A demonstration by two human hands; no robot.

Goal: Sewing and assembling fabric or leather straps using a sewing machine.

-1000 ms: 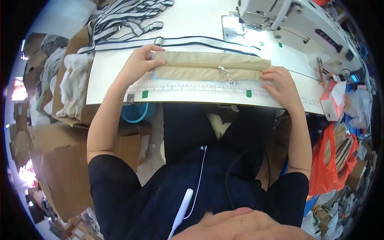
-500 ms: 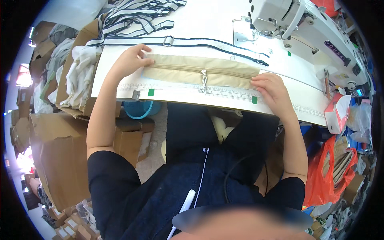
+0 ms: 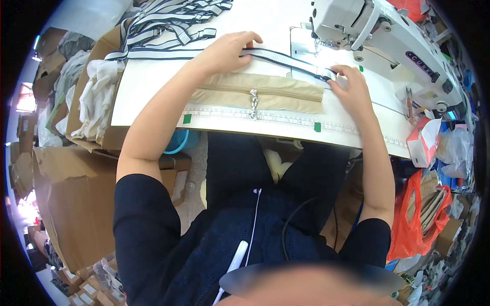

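A white webbing strap [image 3: 286, 59] with dark edges lies across the table. My left hand [image 3: 228, 52] is over its middle, thumb and fingers around the strap's two edges, covering part of it. With thumb and forefinger, my right hand [image 3: 353, 92] takes the strap's right end, close to the sewing machine. Nearer to me lies a flat beige fabric piece [image 3: 291, 102] with a zipper along its length; neither hand holds it. A twisted silvery zipper pull [image 3: 253, 102] hangs from it toward the table's front edge.
A white sewing machine [image 3: 388, 46] stands at the back right. Striped straps [image 3: 168, 23] are heaped at the back left, beside a carton [image 3: 76, 115] with white cloth. A printed ruler [image 3: 286, 121] and green tape marks run along the front edge. A tissue box [image 3: 421, 145] sits right.
Both hands have left the beige zippered piece and moved away from me to the strap. My left hand also shifted right. The zippered piece stays flat on the table.
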